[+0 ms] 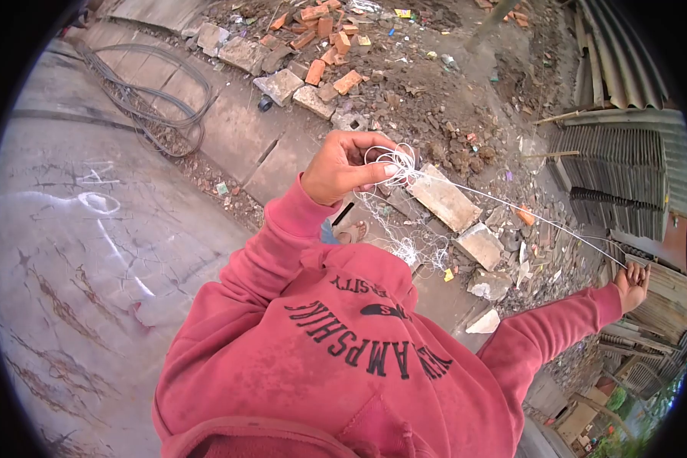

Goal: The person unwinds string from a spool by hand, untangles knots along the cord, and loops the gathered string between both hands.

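Observation:
My left hand (pixel 342 169) is closed around a looped bundle of thin white string (pixel 399 169), pinched between thumb and fingers. One length of the string runs taut from the bundle across to the right. At its far end my right hand (pixel 632 285), arm stretched out to the side, grips the line at the fingers. Beneath the bundle, a loose tangle of white string (pixel 408 248) trails down toward the ground in front of my pink hoodie (pixel 359 328).
Concrete blocks (pixel 444 198) and broken orange bricks (pixel 324 34) line the rubble strip ahead. A coil of dark cable (pixel 153 99) lies on the paving at left. Stacked roof sheets (pixel 614 172) stand at right. A foot (pixel 353 232) shows below my left hand.

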A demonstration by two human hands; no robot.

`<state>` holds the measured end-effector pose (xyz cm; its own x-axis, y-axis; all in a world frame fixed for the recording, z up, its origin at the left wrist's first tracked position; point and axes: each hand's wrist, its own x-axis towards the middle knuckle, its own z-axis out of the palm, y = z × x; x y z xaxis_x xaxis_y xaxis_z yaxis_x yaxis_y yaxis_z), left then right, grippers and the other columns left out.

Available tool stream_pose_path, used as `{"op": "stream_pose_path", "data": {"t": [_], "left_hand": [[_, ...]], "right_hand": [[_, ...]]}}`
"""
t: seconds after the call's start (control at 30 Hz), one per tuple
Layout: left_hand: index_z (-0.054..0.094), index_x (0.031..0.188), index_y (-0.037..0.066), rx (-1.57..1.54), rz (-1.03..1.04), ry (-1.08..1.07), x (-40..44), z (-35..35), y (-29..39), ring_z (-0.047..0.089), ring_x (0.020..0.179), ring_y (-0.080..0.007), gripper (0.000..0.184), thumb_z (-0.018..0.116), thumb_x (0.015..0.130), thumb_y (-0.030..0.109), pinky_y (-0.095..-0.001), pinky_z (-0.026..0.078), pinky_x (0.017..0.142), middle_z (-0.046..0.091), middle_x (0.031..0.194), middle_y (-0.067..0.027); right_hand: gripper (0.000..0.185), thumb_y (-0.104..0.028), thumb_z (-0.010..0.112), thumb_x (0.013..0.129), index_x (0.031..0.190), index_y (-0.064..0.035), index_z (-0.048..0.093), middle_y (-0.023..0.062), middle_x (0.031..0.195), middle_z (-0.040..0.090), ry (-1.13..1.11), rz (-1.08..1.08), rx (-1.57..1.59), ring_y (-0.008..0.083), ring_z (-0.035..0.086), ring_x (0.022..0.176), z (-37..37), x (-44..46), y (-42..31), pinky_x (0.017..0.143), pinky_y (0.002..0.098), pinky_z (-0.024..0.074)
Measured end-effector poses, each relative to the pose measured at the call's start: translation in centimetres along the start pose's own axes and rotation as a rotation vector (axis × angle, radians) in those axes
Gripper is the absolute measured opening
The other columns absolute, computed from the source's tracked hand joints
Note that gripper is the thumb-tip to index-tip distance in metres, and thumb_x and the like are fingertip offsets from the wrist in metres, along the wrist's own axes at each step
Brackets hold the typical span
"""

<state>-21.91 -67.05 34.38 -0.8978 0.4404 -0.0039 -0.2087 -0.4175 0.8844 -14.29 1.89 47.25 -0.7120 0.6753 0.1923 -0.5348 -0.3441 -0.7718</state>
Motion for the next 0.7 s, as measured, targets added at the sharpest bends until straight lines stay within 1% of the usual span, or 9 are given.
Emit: {"op": "stream_pose_path", "data": {"t": [0.03,0.1,0.23,0.3,0.37,0.43,0.5,0.63,0.7], "left_hand": [[0.064,0.107,-0.003,-0.001,0.0,0.003,-0.1,-0.1,0.3,0.048,0.054,-0.0014,0.025,0.066,0.084,0.006,-0.0165,0.033,0.046,0.071,0.086,-0.0135],[0.066,0.106,-0.004,-0.003,-0.046,0.017,-0.3,-0.5,0.7,0.053,0.058,-0.0016,0.023,0.067,0.084,0.004,-0.0167,0.038,0.048,0.071,0.084,-0.0076],[0.067,0.103,-0.003,0.034,-0.014,0.04,-0.4,-1.0,0.4,0.05,0.055,-0.0015,0.022,0.067,0.084,0.007,-0.0168,0.036,0.047,0.071,0.083,-0.0077],[0.067,0.102,-0.003,0.043,0.013,0.036,-0.5,-1.0,0.4,0.046,0.053,-0.0008,0.022,0.067,0.085,0.01,-0.017,0.034,0.046,0.07,0.081,-0.0068],[0.066,0.102,-0.003,0.032,0.004,0.045,-0.5,-0.8,0.8,0.045,0.052,-0.0005,0.022,0.066,0.085,0.011,-0.0171,0.033,0.046,0.07,0.079,-0.0065],[0.066,0.102,-0.004,0.022,-0.006,0.053,-0.6,-0.9,0.9,0.043,0.052,-0.0002,0.023,0.065,0.086,0.012,-0.0173,0.032,0.045,0.069,0.077,-0.0062],[0.063,0.102,-0.002,-0.056,0.003,0.049,-0.6,-1.2,0.8,0.041,0.049,-0.0001,0.021,0.063,0.087,0.012,-0.0154,0.028,0.044,0.07,0.08,-0.0142],[0.062,0.106,-0.002,-0.228,-0.006,0.041,-1.0,-1.7,1.4,0.041,0.049,0.0004,0.025,0.063,0.086,0.013,-0.0143,0.029,0.044,0.068,0.082,-0.0131],[0.06,0.112,-0.004,-0.301,-0.048,-0.062,-1.1,-2.3,2.2,0.045,0.055,-0.0005,0.031,0.064,0.085,0.012,-0.014,0.036,0.051,0.067,0.085,-0.0105]], "right_hand": [[0.016,-0.007,0.047,0.097,0.105,0.0062,0.053,0.0034,0.068,0.04,0.045,-0.008,-0.019,0.0149,0.033,0.051,-0.5,0.0,0.0,0.048,0.0296,0.0282],[0.015,-0.006,0.047,0.097,0.104,0.0046,0.053,0.0031,0.068,0.04,0.114,-0.014,-0.025,0.0155,0.034,0.051,-1.2,-0.2,0.0,0.047,0.0305,0.0278],[0.014,-0.006,0.047,0.097,0.105,0.0044,0.053,0.003,0.068,0.04,0.148,-0.001,-0.009,0.0156,0.034,0.052,-1.3,-1.2,0.0,0.047,0.0311,0.0281],[0.01,-0.006,0.048,0.096,0.093,0.0025,0.052,0.003,0.066,0.039,0.262,-0.025,-0.075,0.0156,0.033,0.05,-0.4,-2.3,0.1,0.047,0.0306,0.0282],[0.011,-0.006,0.048,0.096,0.098,0.0034,0.052,0.0033,0.067,0.04,0.207,0.002,-0.036,0.016,0.034,0.051,-4.6,-0.3,-1.2,0.046,0.0308,0.0282],[0.013,-0.006,0.048,0.096,0.102,0.0044,0.053,0.0037,0.067,0.041,0.153,0.028,0.004,0.0164,0.034,0.052,-5.6,-0.2,-1.6,0.045,0.031,0.0283],[0.012,-0.006,0.047,0.096,0.101,0.0042,0.053,0.004,0.067,0.042,0.206,-0.001,-0.026,0.0164,0.034,0.051,-6.4,-0.4,-1.9,0.044,0.0307,0.0281],[0.014,-0.006,0.046,0.096,0.102,0.0047,0.053,0.0041,0.067,0.042,0.267,-0.036,-0.028,0.0165,0.034,0.051,-8.5,-0.2,-2.7,0.044,0.0311,0.0274],[0.011,-0.006,0.047,0.095,0.094,0.0029,0.053,0.0042,0.067,0.041,0.337,-0.037,-0.062,0.0168,0.033,0.051,-9.1,-0.3,-3.3,0.043,0.0316,0.0268]]}}
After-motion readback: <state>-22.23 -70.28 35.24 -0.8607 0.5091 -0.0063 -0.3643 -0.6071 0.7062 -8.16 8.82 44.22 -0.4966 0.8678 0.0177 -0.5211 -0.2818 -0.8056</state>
